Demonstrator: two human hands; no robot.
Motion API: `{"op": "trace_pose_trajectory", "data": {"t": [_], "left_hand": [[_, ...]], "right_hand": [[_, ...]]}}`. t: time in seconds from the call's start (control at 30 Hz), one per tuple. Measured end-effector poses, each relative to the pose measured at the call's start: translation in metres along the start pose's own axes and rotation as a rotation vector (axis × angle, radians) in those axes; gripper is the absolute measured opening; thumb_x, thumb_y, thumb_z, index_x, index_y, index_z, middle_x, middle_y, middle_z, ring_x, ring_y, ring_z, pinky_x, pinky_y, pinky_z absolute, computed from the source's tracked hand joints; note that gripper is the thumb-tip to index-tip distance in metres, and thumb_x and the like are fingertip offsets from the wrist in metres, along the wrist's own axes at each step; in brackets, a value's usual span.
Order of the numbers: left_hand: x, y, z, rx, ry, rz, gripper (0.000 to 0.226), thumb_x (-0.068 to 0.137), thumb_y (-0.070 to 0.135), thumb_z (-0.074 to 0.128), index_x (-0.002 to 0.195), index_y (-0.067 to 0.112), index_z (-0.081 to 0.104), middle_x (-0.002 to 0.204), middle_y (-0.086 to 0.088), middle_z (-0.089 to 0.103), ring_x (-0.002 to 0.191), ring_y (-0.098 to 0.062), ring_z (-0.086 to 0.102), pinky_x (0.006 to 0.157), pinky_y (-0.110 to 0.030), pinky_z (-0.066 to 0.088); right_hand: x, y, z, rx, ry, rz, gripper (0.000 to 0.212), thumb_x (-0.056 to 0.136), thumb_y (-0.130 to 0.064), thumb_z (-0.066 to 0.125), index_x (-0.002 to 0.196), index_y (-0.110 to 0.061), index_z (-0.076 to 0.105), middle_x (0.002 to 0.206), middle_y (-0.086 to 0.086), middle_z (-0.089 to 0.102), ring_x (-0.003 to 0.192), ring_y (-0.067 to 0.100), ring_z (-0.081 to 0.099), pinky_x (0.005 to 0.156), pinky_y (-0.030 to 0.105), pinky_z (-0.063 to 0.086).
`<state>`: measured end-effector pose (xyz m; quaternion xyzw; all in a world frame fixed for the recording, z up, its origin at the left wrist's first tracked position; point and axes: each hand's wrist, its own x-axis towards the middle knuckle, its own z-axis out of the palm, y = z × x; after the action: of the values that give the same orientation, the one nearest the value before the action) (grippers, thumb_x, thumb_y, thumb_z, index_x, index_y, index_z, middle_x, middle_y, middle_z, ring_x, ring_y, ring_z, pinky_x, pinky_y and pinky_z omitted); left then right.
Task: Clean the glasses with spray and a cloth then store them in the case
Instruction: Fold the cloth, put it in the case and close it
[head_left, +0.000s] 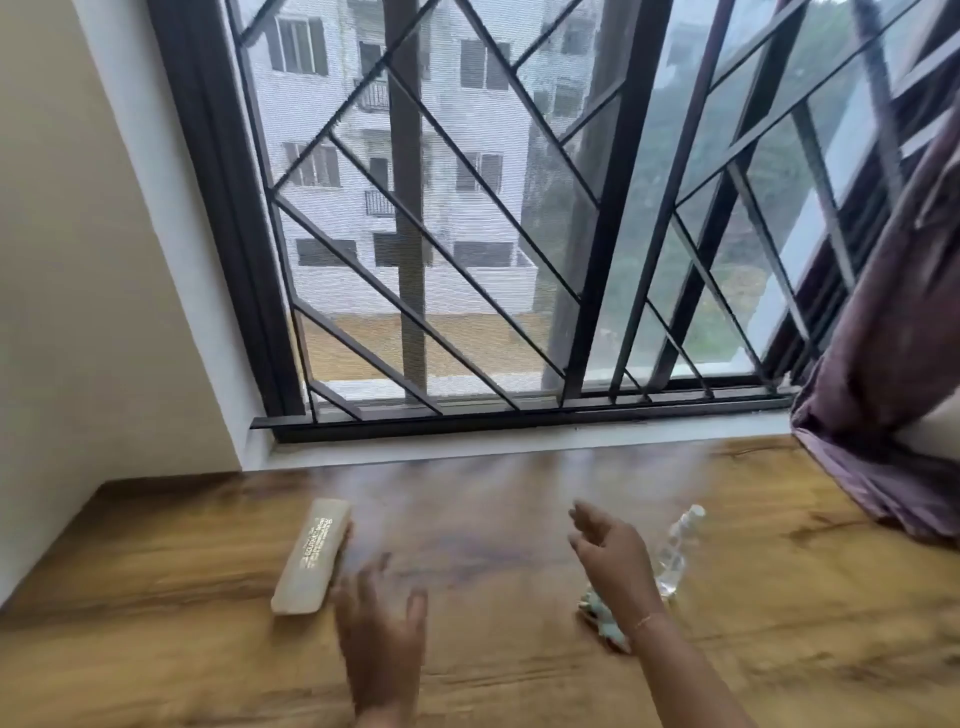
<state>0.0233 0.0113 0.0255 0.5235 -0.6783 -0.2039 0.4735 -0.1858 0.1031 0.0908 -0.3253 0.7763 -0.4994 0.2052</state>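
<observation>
The table (156, 597) is brown wood with dark wavy lines, smooth and shiny; on it lies the case (311, 556), long and pale cream with round ends, flat and closed, with small letters on top. The left hand (382, 623) is blurry, just right of the case's near end; its fingers are spread and hold nothing. Far right of the case is the right hand (610, 556), fingers loose and apart, holding nothing. A crumpled pale green cloth (602, 618) peeks out under its wrist; a clear plastic spray bottle (678, 545) is just beyond, farthest from the case. A purple curtain (893, 389) hangs far right of the case.
</observation>
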Motion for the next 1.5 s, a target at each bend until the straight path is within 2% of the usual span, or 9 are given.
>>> {"op": "trace_pose_trajectory", "data": {"t": [0.13, 0.27, 0.4, 0.53, 0.7, 1.1, 1.23, 1.37, 1.5], "left_hand": [[-0.029, 0.048, 0.045, -0.163, -0.529, -0.140, 0.028, 0.069, 0.025, 0.075, 0.093, 0.011, 0.072, 0.075, -0.002, 0.067, 0.059, 0.001, 0.059, 0.055, -0.004, 0.039], [-0.048, 0.082, 0.078, -0.109, -0.724, -0.152, 0.026, 0.073, 0.024, 0.069, 0.097, 0.013, 0.071, 0.090, -0.003, 0.072, 0.080, -0.007, 0.063, 0.065, -0.009, 0.038], [-0.057, 0.090, 0.099, 0.009, -0.859, -0.127, 0.010, 0.068, 0.025, 0.062, 0.075, 0.019, 0.066, 0.073, 0.002, 0.060, 0.082, -0.013, 0.061, 0.066, -0.022, 0.039], [-0.058, 0.092, 0.109, 0.053, -0.831, -0.131, 0.009, 0.064, 0.031, 0.056, 0.061, 0.023, 0.058, 0.077, -0.004, 0.065, 0.080, -0.018, 0.062, 0.060, -0.026, 0.039], [-0.047, 0.091, 0.105, -0.012, -0.782, -0.147, 0.015, 0.068, 0.019, 0.063, 0.079, 0.015, 0.073, 0.082, -0.004, 0.074, 0.081, -0.014, 0.066, 0.063, -0.022, 0.042], [0.067, 0.119, 0.021, -0.642, -0.326, -0.350, 0.026, 0.082, 0.002, 0.060, 0.068, 0.022, 0.070, 0.070, -0.007, 0.067, 0.070, -0.023, 0.059, 0.070, -0.038, 0.049], [0.108, 0.151, -0.007, -0.864, -0.363, -0.406, 0.019, 0.092, 0.008, 0.044, 0.083, 0.011, 0.061, 0.091, -0.018, 0.058, 0.083, -0.027, 0.054, 0.071, -0.038, 0.048], [0.143, 0.193, -0.037, -1.091, -0.408, -0.380, 0.018, 0.095, 0.010, 0.036, 0.098, 0.004, 0.053, 0.103, -0.019, 0.053, 0.092, -0.032, 0.055, 0.059, -0.035, 0.056], [0.159, 0.239, -0.071, -1.184, -0.381, -0.306, 0.021, 0.096, 0.009, 0.034, 0.104, 0.002, 0.051, 0.090, -0.017, 0.057, 0.072, -0.024, 0.058, 0.049, -0.027, 0.053]], "right_hand": [[-0.008, 0.026, -0.024, -0.170, 0.022, 0.022, 0.035, 0.083, 0.001, 0.056, 0.117, -0.004, 0.061, 0.116, 0.011, 0.066, 0.106, 0.015, 0.061, 0.092, 0.021, 0.042], [-0.004, 0.045, -0.026, -0.321, -0.048, 0.054, 0.035, 0.085, -0.001, 0.052, 0.118, -0.007, 0.061, 0.122, 0.009, 0.063, 0.115, 0.016, 0.057, 0.095, 0.016, 0.037], [-0.002, 0.058, -0.022, -0.427, -0.154, 0.118, 0.040, 0.082, -0.004, 0.056, 0.121, -0.008, 0.059, 0.126, 0.007, 0.061, 0.117, 0.016, 0.054, 0.093, 0.014, 0.035], [0.002, 0.063, -0.017, -0.440, -0.148, 0.146, 0.033, 0.076, -0.003, 0.058, 0.108, -0.010, 0.068, 0.114, 0.007, 0.068, 0.106, 0.017, 0.061, 0.091, 0.018, 0.042], [0.011, 0.052, -0.017, -0.400, -0.135, 0.125, 0.023, 0.071, 0.000, 0.060, 0.086, -0.011, 0.074, 0.094, 0.008, 0.074, 0.091, 0.017, 0.066, 0.081, 0.019, 0.047], [0.034, -0.097, -0.039, 0.209, -0.070, -0.141, 0.027, 0.073, 0.009, 0.063, 0.067, -0.017, 0.072, 0.071, 0.009, 0.069, 0.073, 0.022, 0.064, 0.073, 0.035, 0.055], [0.037, -0.150, -0.047, 0.421, -0.102, -0.199, 0.033, 0.078, 0.015, 0.049, 0.070, -0.010, 0.069, 0.075, 0.013, 0.065, 0.076, 0.027, 0.061, 0.071, 0.041, 0.054], [0.036, -0.194, -0.058, 0.541, -0.075, -0.332, 0.034, 0.080, 0.013, 0.046, 0.074, -0.011, 0.069, 0.087, 0.020, 0.065, 0.073, 0.026, 0.062, 0.052, 0.029, 0.052], [0.030, -0.229, -0.071, 0.628, -0.054, -0.445, 0.027, 0.080, 0.011, 0.052, 0.079, -0.009, 0.070, 0.089, 0.023, 0.067, 0.070, 0.023, 0.062, 0.051, 0.025, 0.050]]}}
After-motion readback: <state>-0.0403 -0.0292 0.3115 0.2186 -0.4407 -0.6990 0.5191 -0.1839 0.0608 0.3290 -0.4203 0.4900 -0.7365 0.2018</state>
